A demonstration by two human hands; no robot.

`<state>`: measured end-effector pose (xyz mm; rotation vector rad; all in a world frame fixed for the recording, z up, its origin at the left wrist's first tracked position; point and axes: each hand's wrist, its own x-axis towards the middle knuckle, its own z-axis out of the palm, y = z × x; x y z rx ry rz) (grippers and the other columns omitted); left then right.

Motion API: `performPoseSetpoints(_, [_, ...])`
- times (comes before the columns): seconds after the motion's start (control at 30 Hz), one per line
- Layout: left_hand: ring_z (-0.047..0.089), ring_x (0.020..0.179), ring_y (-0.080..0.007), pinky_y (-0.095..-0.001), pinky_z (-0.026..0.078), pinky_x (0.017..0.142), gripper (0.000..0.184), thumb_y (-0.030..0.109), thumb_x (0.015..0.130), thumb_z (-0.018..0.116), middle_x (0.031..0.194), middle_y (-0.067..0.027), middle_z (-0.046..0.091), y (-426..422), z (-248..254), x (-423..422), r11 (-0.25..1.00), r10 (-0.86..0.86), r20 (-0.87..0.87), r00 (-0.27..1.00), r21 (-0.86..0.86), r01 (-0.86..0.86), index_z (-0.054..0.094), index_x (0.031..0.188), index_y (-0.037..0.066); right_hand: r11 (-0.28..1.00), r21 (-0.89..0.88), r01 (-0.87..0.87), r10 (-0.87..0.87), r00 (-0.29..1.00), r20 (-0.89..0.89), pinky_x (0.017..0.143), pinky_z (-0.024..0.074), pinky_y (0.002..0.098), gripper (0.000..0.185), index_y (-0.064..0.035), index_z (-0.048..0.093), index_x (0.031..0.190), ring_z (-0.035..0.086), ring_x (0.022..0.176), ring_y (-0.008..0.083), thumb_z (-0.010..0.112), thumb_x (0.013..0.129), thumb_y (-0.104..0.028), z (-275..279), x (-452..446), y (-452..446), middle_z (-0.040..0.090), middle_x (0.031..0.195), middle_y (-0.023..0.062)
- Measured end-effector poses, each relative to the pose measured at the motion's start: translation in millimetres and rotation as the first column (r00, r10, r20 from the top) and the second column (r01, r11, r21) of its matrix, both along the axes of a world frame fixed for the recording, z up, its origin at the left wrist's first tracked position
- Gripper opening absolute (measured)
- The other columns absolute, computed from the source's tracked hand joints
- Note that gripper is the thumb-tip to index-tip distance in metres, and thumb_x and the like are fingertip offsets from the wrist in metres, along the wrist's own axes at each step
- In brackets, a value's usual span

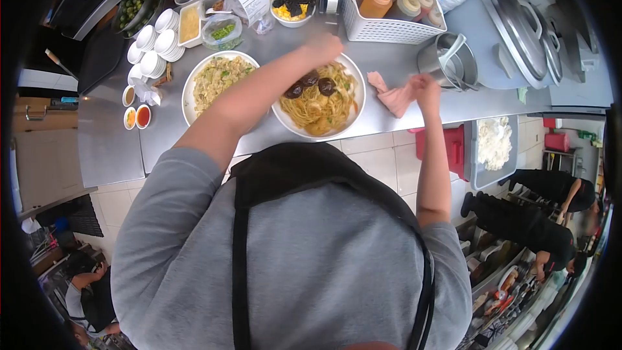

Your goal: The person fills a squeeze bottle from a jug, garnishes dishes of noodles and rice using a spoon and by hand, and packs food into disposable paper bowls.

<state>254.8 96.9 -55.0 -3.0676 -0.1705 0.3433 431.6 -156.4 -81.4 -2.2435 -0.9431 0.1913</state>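
Noodles (310,111) under dark glossy pieces (326,86) on a round white plate (359,96), metal counter (389,58) beneath, left arm (234,100) slanting across, left hand (325,46) blurred by the plate's far rim, fingers' grip impossible to tell, right hand (425,84) clenched on crumpled pink cloth (394,98)

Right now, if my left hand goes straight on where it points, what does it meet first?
Probably your left hand would meet the white, rectangular perforated plastic basket first; the hand's height is unclear, so it might pass over.
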Motion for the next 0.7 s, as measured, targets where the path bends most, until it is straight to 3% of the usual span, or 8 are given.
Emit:
performPoseSetpoints(0.07, [0.062, 0.084, -0.03, -0.039, 0.049, 0.073, 0.019, 0.01, 0.077, 0.051, 0.086, -0.0144, 0.063, 24, -13, -18, 0.998, 0.066, 0.098, 0.993, -0.031, -0.064, 0.064, 0.091, 0.008, 0.975, 0.207, -0.08, 0.067, 0.995, 0.072, 0.064, 0.0468, 0.0361, 0.011, -0.0067, 0.066, 0.081, 0.058, 0.074, 0.0303, 0.061, 0.071, -0.004, 11, -3, 10, 0.059, 0.08, 0.0128])
performPoseSetpoints(0.2, [0.061, 0.085, -0.0294, -0.0398, 0.049, 0.072, 0.021, 0.009, 0.077, 0.05, 0.087, -0.0144, 0.063, 36, -8, -40, 0.981, 0.177, 0.145, 0.973, -0.111, -0.162, 0.063, 0.094, 0.009, 0.901, 0.176, -0.397, 0.33, 0.889, 0.316, 0.065, 0.0471, 0.0357, 0.011, -0.0062, 0.065, 0.083, 0.058, 0.076, 0.0288, 0.059, 0.074, -0.005, 37, -56, 58, 0.059, 0.08, 0.0101])
performPoseSetpoints(0.3, [0.061, 0.085, -0.0299, -0.0404, 0.049, 0.071, 0.021, 0.009, 0.078, 0.05, 0.088, -0.014, 0.063, 33, -5, -47, 0.973, 0.214, 0.198, 0.957, -0.128, -0.191, 0.062, 0.096, 0.011, 0.797, 0.049, -0.602, 0.547, 0.754, 0.365, 0.072, 0.0465, 0.035, 0.013, -0.005, 0.063, 0.086, 0.055, 0.085, 0.0266, 0.058, 0.074, -0.004, 37, -74, 85, 0.057, 0.087, 0.008])
performPoseSetpoints(0.33, [0.061, 0.085, -0.0299, -0.0404, 0.049, 0.071, 0.021, 0.009, 0.078, 0.05, 0.088, -0.014, 0.063, 32, -3, -48, 0.972, 0.219, 0.2, 0.955, -0.129, -0.196, 0.062, 0.096, 0.011, 0.746, -0.191, -0.638, 0.652, 0.64, 0.406, 0.076, 0.0451, 0.035, 0.015, -0.0051, 0.061, 0.088, 0.053, 0.089, 0.026, 0.057, 0.074, -0.004, 32, -73, 92, 0.054, 0.092, 0.0079])
performPoseSetpoints(0.4, [0.061, 0.085, -0.0304, -0.0408, 0.048, 0.071, 0.022, 0.01, 0.079, 0.049, 0.087, -0.0144, 0.063, 31, 1, -50, 0.978, 0.193, 0.164, 0.967, -0.113, -0.176, 0.061, 0.096, 0.012, 0.62, -0.527, -0.582, 0.784, 0.488, 0.384, 0.083, 0.0408, 0.0351, 0.019, -0.0063, 0.059, 0.093, 0.045, 0.099, 0.0227, 0.054, 0.075, -0.01, 33, -76, 93, 0.046, 0.101, 0.0063])
performPoseSetpoints(0.6, [0.061, 0.086, -0.0312, -0.0407, 0.048, 0.072, 0.021, 0.012, 0.08, 0.046, 0.088, -0.0159, 0.062, 35, -9, -52, 0.951, 0.263, 0.19, 0.946, -0.217, -0.22, 0.061, 0.095, 0.011, 0.558, -0.764, -0.324, 0.824, 0.326, 0.463, 0.079, 0.0395, 0.0332, 0.017, -0.008, 0.063, 0.087, 0.044, 0.1, 0.0203, 0.052, 0.076, -0.015, 26, -89, 85, 0.047, 0.101, 0.0034])
performPoseSetpoints(0.63, [0.061, 0.086, -0.0312, -0.0407, 0.048, 0.072, 0.021, 0.012, 0.08, 0.046, 0.088, -0.0159, 0.062, 35, -9, -52, 0.95, 0.264, 0.192, 0.945, -0.219, -0.221, 0.061, 0.095, 0.011, 0.556, -0.766, -0.323, 0.825, 0.324, 0.463, 0.079, 0.0395, 0.0332, 0.017, -0.008, 0.063, 0.087, 0.044, 0.1, 0.0203, 0.052, 0.076, -0.015, 37, -99, 84, 0.047, 0.101, 0.0034])
performPoseSetpoints(0.7, [0.06, 0.086, -0.0318, -0.0408, 0.047, 0.073, 0.021, 0.012, 0.08, 0.046, 0.088, -0.0162, 0.062, 35, -9, -53, 0.943, 0.28, 0.195, 0.94, -0.24, -0.231, 0.061, 0.095, 0.011, 0.608, -0.731, -0.308, 0.693, 0.656, 0.3, 0.079, 0.0403, 0.035, 0.015, -0.0081, 0.065, 0.079, 0.044, 0.1, 0.021, 0.052, 0.075, -0.013, 56, -119, 78, 0.047, 0.102, 0.0032])
